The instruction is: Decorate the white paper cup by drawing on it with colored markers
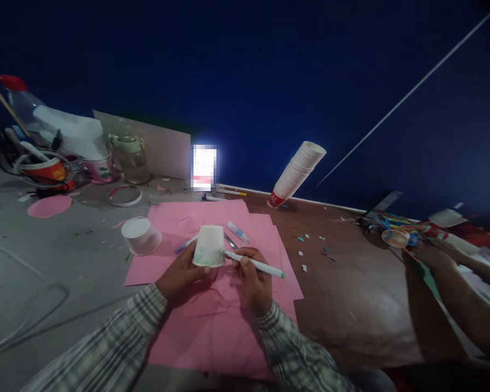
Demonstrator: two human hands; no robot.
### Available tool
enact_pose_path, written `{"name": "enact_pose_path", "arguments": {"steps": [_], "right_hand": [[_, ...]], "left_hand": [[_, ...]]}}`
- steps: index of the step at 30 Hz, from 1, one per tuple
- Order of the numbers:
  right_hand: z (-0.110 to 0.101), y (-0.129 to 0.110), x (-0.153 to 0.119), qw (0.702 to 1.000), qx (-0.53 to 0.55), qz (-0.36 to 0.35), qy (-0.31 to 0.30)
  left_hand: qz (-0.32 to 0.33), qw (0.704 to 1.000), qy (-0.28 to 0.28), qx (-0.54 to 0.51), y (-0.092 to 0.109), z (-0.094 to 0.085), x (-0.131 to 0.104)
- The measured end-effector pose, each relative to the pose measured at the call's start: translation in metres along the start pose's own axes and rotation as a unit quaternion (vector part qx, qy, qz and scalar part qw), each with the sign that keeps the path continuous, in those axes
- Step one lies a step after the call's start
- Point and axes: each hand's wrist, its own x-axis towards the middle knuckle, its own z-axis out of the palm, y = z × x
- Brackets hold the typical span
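Observation:
Over the pink paper sheets (269, 234), my left hand (184, 275) grips an upside-down white paper cup (210, 239) near its rim. Green marks run along the lower part of the cup. My right hand (253, 280) holds a white marker (265, 267) with a green end; its tip meets the cup's right side. A glue stick (238, 232) and a metal tool lie behind the cup. Another white cup (141, 236) rests at the left edge of the paper.
A tall leaning stack of cups (297, 173) stands by the blue wall. At the left back are a glass jar (131, 160) and tool-filled cups. A lit screen (204, 167) is behind. Another person's arms (453, 277) reach in at right. Paper scraps dot the table.

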Motion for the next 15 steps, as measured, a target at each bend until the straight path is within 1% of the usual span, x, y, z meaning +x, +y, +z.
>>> {"name": "enact_pose_path", "arguments": {"steps": [6,9,15], "right_hand": [[0.0017,-0.0049,0.002,1.0,0.0,0.0,-0.005],[0.0023,-0.005,0.0014,1.0,-0.011,-0.01,-0.005],[0.0006,-0.0003,-0.0016,0.999,-0.045,-0.028,-0.005]], "left_hand": [[0.012,1.0,-0.014,0.013,-0.0004,-0.0008,0.0001],[0.014,1.0,-0.018,0.017,-0.0008,-0.0015,-0.0002],[-0.003,1.0,-0.005,0.009,0.0007,0.001,-0.001]]}}
